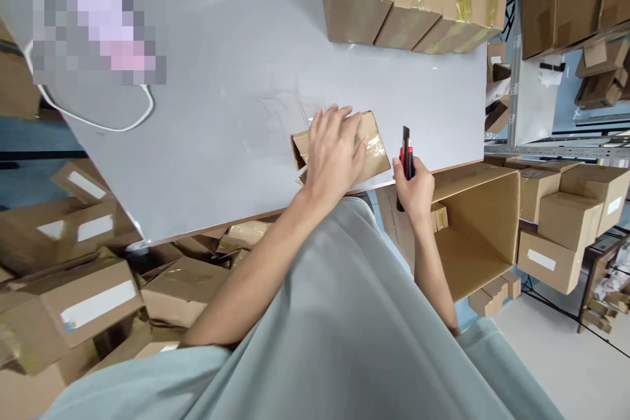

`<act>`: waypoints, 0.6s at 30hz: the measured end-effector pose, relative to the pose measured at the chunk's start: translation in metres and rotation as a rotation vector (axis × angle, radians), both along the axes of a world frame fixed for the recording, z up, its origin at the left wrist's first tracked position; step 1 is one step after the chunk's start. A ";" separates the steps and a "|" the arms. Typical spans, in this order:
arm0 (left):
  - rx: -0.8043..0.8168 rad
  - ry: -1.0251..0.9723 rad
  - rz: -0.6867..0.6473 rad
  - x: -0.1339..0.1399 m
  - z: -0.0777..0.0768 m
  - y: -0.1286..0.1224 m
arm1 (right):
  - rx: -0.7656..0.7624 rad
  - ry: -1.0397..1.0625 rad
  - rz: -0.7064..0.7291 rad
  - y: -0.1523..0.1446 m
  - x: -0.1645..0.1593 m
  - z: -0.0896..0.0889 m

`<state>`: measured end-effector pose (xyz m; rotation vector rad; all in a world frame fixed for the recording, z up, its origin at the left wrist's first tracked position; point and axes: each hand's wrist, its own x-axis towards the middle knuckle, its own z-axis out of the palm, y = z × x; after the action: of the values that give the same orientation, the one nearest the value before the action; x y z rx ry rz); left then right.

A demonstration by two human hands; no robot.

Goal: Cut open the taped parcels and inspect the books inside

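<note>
A small cardboard box (375, 146) lies near the front edge of the grey table (207, 105), clear tape shining on its right part. Its left end looks open, with a flap sticking out. My left hand (335, 147) lies over the box, fingers reaching across to its far edge and thumb to the right, holding it against the tabletop. To the right of the box, apart from it, my right hand (414, 189) is wrapped round a red and black utility knife (406, 161). The knife's dark blade is out and points away from me.
Taped cartons (413, 6) stand in a row at the table's far right. A white cable (105, 126) loops at the left near a blurred patch. A large open carton (477, 236) with small boxes inside is below right. Cardboard boxes (98, 302) pile up below left.
</note>
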<state>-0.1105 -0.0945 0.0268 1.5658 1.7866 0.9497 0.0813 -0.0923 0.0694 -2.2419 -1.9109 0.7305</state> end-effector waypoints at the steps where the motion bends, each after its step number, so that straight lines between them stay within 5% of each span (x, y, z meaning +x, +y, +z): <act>1: -0.024 -0.004 -0.014 0.007 -0.002 0.004 | -0.021 0.072 -0.015 0.002 0.000 -0.009; 7: -0.104 -0.005 -0.009 0.004 -0.014 0.008 | -0.109 0.186 -0.024 -0.013 -0.010 -0.029; 18: -0.113 -0.083 0.006 0.000 -0.022 0.007 | -0.124 -0.141 0.219 -0.020 -0.028 0.009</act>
<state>-0.1105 -0.0878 0.0050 1.4311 1.7566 0.8875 0.0537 -0.1123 0.0781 -2.2313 -2.2649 0.7551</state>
